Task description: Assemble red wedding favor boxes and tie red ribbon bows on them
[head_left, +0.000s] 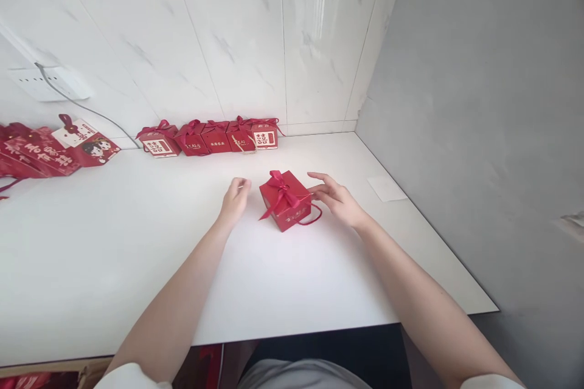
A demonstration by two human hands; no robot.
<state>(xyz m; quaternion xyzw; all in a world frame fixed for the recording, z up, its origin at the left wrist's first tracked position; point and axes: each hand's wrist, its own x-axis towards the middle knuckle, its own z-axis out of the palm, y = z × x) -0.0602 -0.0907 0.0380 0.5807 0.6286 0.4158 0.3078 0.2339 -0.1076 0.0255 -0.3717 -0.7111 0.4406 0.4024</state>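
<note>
A red gift box [295,214] with gold lettering stands on the white table, turned at an angle. A red ribbon bow [279,187] is tied on its top, one tail hanging over the front left edge. A red cord handle [316,217] loops out at its lower right. My left hand [236,196] is just left of the box, apart from it, with bent fingers drawn together and nothing visible in them. At the box's right side is my right hand [333,196], fingers apart; its middle fingers reach the box edge, though I cannot tell whether they press on it.
Several ribbon-tied red boxes [216,138] stand in a row against the tiled wall. Flat red printed cartons [50,149] lie at the far left, below a socket [50,83] with a grey cable. A white paper [387,189] lies near the grey panel at right.
</note>
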